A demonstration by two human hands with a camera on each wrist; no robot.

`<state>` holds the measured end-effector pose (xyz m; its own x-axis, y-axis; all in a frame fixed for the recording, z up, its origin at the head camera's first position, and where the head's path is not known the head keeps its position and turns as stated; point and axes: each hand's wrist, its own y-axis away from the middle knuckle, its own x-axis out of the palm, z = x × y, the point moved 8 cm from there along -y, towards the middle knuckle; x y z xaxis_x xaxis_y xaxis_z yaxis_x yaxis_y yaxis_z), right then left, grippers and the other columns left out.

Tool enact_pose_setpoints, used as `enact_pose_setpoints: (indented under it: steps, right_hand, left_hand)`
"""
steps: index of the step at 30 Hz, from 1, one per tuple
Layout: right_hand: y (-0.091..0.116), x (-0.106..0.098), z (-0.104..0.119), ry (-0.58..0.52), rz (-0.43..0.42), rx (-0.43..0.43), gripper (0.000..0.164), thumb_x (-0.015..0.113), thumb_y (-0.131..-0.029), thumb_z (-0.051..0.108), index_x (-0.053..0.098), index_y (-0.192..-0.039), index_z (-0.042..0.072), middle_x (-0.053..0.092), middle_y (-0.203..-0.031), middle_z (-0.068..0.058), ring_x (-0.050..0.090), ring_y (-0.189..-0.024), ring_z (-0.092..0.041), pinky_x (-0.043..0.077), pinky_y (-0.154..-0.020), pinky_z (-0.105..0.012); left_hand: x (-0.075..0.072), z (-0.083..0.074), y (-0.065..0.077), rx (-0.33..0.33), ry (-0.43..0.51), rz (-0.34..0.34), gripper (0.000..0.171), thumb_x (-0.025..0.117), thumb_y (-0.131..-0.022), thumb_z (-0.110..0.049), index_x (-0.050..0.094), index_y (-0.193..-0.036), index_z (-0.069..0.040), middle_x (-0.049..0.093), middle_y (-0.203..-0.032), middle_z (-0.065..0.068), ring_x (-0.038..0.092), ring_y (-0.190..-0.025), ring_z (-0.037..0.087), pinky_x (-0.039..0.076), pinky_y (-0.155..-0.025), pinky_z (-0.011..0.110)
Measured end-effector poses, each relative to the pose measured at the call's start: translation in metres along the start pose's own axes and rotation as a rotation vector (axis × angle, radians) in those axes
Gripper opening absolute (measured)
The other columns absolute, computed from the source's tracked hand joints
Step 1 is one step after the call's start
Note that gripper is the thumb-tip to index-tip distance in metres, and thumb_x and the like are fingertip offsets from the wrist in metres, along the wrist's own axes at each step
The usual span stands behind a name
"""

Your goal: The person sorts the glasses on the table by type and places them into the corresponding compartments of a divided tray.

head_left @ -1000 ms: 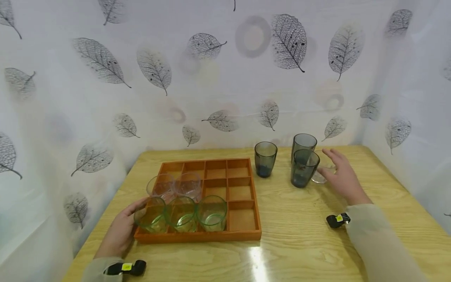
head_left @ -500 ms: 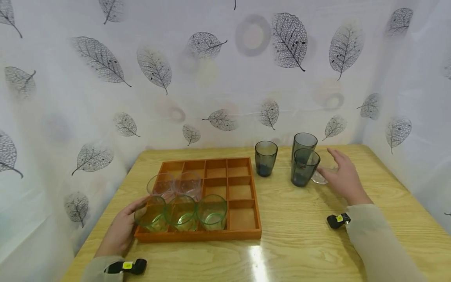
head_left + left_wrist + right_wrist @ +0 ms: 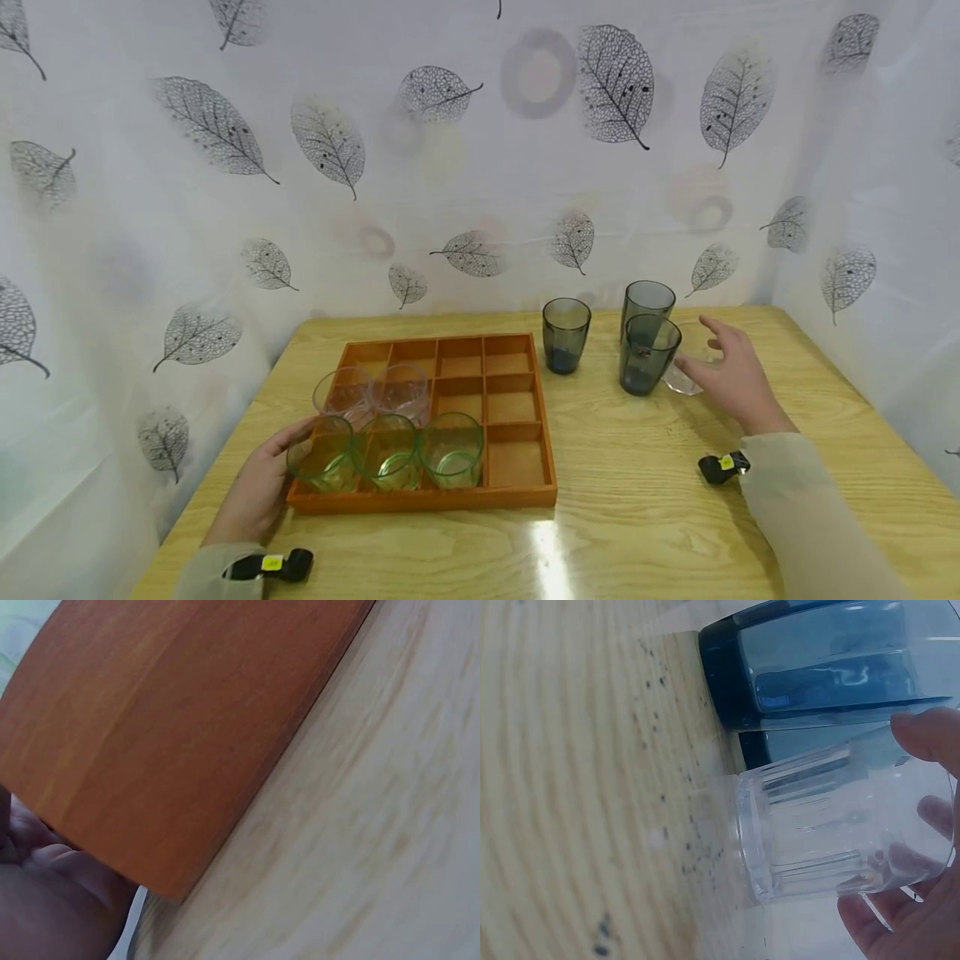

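My left hand (image 3: 258,483) lies along the left side of a brown wooden tray (image 3: 420,502) divided into compartments, its fingers against that side. In the left wrist view, the hand (image 3: 60,892) shows beyond the corner of the tray's wall (image 3: 172,750). Three green glasses (image 3: 452,450) fill most of the front row, and two clear glasses (image 3: 400,396) stand behind them. At the right, my right hand (image 3: 731,375) grips a clear glass (image 3: 817,825), thumb on one side near the rim, fingers round the other. Its base is close to the table.
Two dark grey-blue glasses (image 3: 648,358) stand close together just left of the right hand, partly overlapping in view. Another dark glass (image 3: 566,337) stands between them and the tray. A leaf-patterned curtain (image 3: 480,167) hangs behind the wood-grain table (image 3: 622,517).
The right hand's fingers have closed more round the clear glass, and both have shifted slightly right. The left hand and the tray have stayed in place.
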<state>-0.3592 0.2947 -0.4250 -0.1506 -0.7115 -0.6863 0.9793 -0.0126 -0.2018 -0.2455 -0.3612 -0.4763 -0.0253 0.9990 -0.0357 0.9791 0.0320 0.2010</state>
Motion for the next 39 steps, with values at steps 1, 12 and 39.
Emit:
enact_pose_setpoints:
  steps: [1, 12, 39]
  right_hand:
    - [0.0, 0.0, 0.0, 0.001, 0.004, 0.0, 0.088, 0.067, -0.096, 0.043, 0.02, -0.163, 0.01, 0.02, -0.155, -0.035, 0.036, -0.131, -0.055, 0.036, -0.096, -0.073]
    - [0.0, -0.01, 0.004, -0.032, -0.027, -0.022, 0.09, 0.073, -0.094, 0.04, 0.024, -0.161, 0.007, 0.026, -0.153, -0.035, 0.033, -0.135, -0.054, 0.034, -0.101, -0.071]
    - [0.012, -0.047, 0.048, -0.02, -0.111, -0.042, 0.088, 0.074, -0.093, 0.037, 0.024, -0.163, 0.015, 0.03, -0.152, -0.033, 0.04, -0.126, -0.056, 0.036, -0.095, -0.071]
  left_hand:
    - [0.0, 0.0, 0.0, -0.001, 0.0, 0.0, 0.065, 0.057, -0.104, -0.036, 0.034, -0.159, -0.008, 0.052, -0.135, -0.017, 0.048, -0.121, -0.003, 0.042, -0.097, 0.017]
    - [0.001, -0.001, 0.001, -0.001, 0.017, 0.003, 0.065, 0.057, -0.104, -0.036, 0.035, -0.159, -0.009, 0.054, -0.133, -0.018, 0.049, -0.121, -0.002, 0.044, -0.096, 0.018]
    - [0.0, 0.002, 0.0, -0.024, 0.024, 0.0, 0.065, 0.06, -0.103, -0.037, 0.038, -0.158, -0.012, 0.042, -0.151, -0.003, 0.044, -0.127, 0.003, 0.045, -0.098, 0.021]
